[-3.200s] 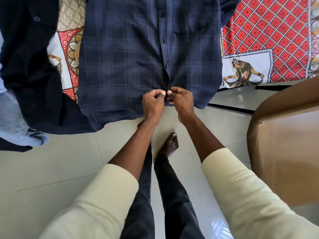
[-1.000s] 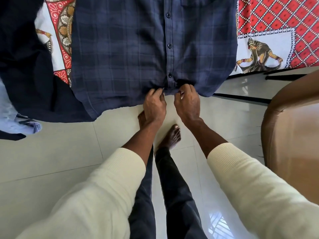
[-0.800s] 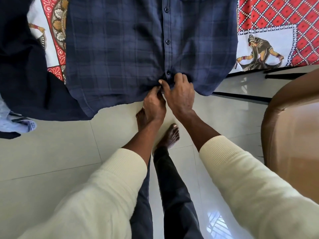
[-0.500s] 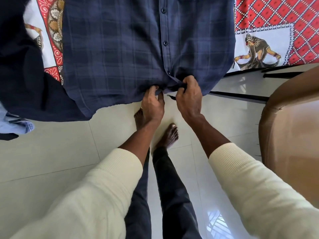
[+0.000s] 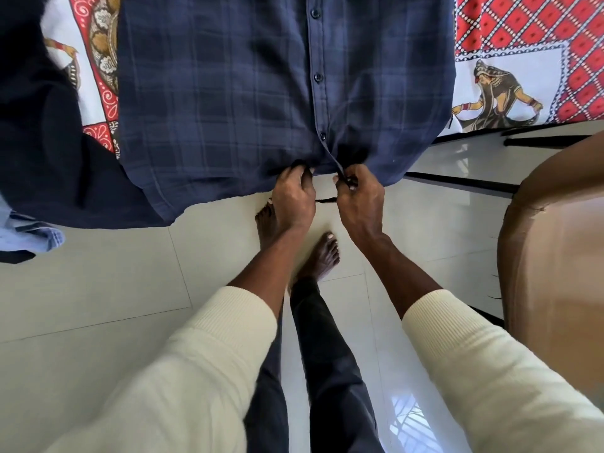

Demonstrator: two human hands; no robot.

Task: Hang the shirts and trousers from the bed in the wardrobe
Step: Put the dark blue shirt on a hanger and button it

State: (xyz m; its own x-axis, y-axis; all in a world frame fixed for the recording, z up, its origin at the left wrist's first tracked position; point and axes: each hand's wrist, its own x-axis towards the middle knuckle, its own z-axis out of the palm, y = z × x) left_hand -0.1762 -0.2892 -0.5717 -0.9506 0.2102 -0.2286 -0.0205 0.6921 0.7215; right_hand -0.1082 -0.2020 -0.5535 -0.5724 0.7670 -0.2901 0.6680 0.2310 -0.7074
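- Hem of the navy checked button-front shirt hangs over the near edge of the bed, and both my hands are at it, where the button placket ends.
- My left hand curls its fingers round the hem on the left side of the placket; my right hand pinches the placket's bottom end between thumb and fingers. The two hands are near each other but not touching.
- The shirt lies flat, front up, its long axis running straight away from me, collar end out of view beyond the far side. Both hands are equally near it.
- I judge I am doing up the lowest button before hanging it; I cannot tell whether it is fastened.
- A dark navy garment lies just beside the shirt toward the left edge of the bed, and a pale blue denim piece droops below that.
- A brown rounded piece of furniture stands close on my right; it could crowd the swing when I lift the shirt.
- My bare feet stand on the pale tiled floor directly under my hands.
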